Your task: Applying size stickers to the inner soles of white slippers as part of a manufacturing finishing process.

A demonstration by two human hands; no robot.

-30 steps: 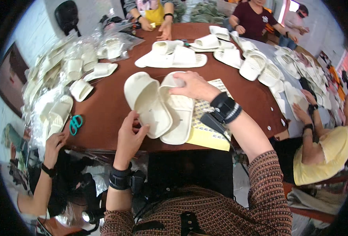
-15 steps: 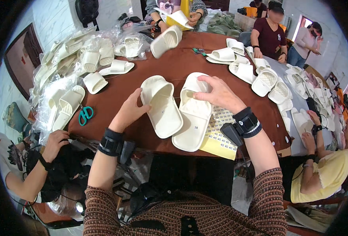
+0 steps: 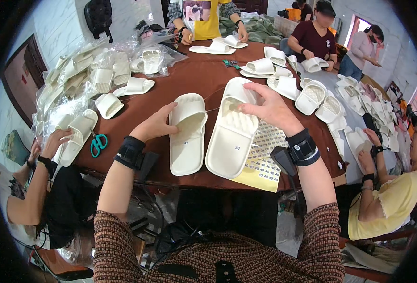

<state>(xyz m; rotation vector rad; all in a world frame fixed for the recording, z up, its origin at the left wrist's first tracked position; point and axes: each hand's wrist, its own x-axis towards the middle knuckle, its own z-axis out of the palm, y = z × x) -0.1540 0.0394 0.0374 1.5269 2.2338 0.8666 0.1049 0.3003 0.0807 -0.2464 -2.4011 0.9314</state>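
Note:
My left hand [image 3: 155, 124] grips a cream-white slide slipper [image 3: 187, 150] by the left side of its strap, the thumb at the strap opening. A second white slipper [image 3: 232, 146] is in my right hand [image 3: 275, 109]. Its thumb reaches to the opening and its other fingers lie over the strap. Both slippers point toe away, side by side, insoles up, each with a small printed mark on the heel. A thin thread runs between their straps. Partly beneath the right slipper is a yellow sticker sheet [image 3: 259, 175] with rows of printed labels.
Brown cloth [image 3: 137, 120] covers the table. Teal-handled scissors [image 3: 98, 144] lie at left, near bagged slippers [image 3: 71, 70] and a co-worker's hand [image 3: 57, 141]. More slippers [image 3: 311, 96] line the right side. Across the table, a person in yellow [image 3: 205, 23] stands behind two slippers [image 3: 213, 48].
The left slipper has turned more upright, and the right one has shifted slightly up. Across the table, airborne slippers now rest on the cloth. The left co-worker's hand has moved onto slippers.

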